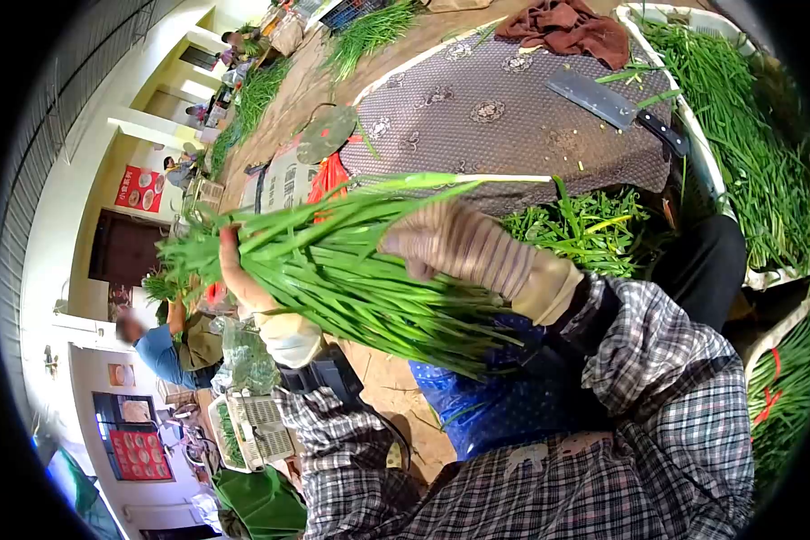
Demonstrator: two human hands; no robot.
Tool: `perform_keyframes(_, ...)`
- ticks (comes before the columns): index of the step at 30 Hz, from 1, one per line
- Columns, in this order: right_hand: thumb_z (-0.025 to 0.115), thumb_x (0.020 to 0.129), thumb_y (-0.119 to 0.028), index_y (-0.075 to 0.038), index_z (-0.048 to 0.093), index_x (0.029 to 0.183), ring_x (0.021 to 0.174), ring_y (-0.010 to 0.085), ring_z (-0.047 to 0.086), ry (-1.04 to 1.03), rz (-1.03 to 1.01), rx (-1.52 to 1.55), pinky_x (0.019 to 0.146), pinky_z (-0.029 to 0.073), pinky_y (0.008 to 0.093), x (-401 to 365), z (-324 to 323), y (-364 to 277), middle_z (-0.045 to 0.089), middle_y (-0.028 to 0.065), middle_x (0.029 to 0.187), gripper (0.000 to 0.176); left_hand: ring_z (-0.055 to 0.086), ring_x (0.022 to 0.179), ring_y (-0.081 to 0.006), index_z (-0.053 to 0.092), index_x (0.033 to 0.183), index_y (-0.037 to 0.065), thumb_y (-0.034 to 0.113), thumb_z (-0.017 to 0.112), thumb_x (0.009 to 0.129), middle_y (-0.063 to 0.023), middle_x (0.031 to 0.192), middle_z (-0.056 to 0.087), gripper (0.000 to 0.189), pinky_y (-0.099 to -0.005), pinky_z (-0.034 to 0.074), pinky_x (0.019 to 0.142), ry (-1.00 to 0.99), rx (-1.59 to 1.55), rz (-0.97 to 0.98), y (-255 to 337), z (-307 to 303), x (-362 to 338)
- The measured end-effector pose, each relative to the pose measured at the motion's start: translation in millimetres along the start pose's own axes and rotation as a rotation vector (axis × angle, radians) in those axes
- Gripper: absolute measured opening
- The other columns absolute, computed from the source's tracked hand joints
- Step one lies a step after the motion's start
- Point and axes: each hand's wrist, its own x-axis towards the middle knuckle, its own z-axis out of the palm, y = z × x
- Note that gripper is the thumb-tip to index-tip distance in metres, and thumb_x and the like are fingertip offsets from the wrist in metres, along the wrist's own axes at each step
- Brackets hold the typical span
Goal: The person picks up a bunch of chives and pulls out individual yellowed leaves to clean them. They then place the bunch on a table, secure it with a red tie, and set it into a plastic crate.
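A thick bunch of green garlic chives (333, 261) lies across the view in front of me. My left hand (247, 288) is closed around its left part, fingers curled over the leaves. A striped knit glove covers my right hand (445, 247), whose fingers are bent in against the upper side of the bunch. What exactly its fingertips pinch is partly hidden by the leaves. One long stalk with a pale end (504, 178) sticks out to the right above the right glove. Under the bunch, a blue dotted cloth (459, 405) covers my lap.
A patterned mat (477, 117) bears a cleaver (594, 99) and a brown cloth (562, 34). Loose greens (585, 229) lie below it. At right stands a white crate (679, 99) of chives. A person in blue (166, 346) sits at left, near a pale plastic basket (261, 432).
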Motion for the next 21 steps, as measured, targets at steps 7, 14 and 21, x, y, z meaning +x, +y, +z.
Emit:
perform_keyframes(7,0.052,0.085,-0.027,-0.003,0.063,0.091,0.059,0.0203,0.059,0.174,-0.37,0.101,0.056,0.048,0.0314,-87,-70,-50,0.061,0.0114,0.068,0.027,0.058,0.078,-0.0244,0.057,0.087,0.008,0.024,0.052,0.087,-0.0083,0.084,0.062,0.017,-0.0409,0.049,0.073,-0.469,-0.239,-0.135,36,54,67)
perform_keyframes(14,0.062,0.079,-0.022,-0.002,0.062,0.101,0.083,0.0324,0.062,0.449,0.099,-0.423,0.075,0.048,0.0353,-112,-51,4,0.062,0.0211,0.089,0.029,0.058,0.071,-0.0236,0.059,0.085,0.006,0.021,0.057,0.083,-0.0085,0.081,0.062,0.015,-0.0357,0.049,0.068,-0.153,-0.067,0.075,11,110,93)
perform_keyframes(21,0.061,0.085,-0.023,-0.001,0.06,0.098,0.08,0.0184,0.06,0.412,-0.225,-0.305,0.07,0.048,0.0326,-47,-56,39,0.064,0.01,0.088,0.026,0.06,0.077,-0.0248,0.061,0.097,0.0,0.021,0.055,0.085,-0.0112,0.089,0.063,0.025,-0.0358,0.05,0.073,-0.167,0.031,0.051,-28,145,81)
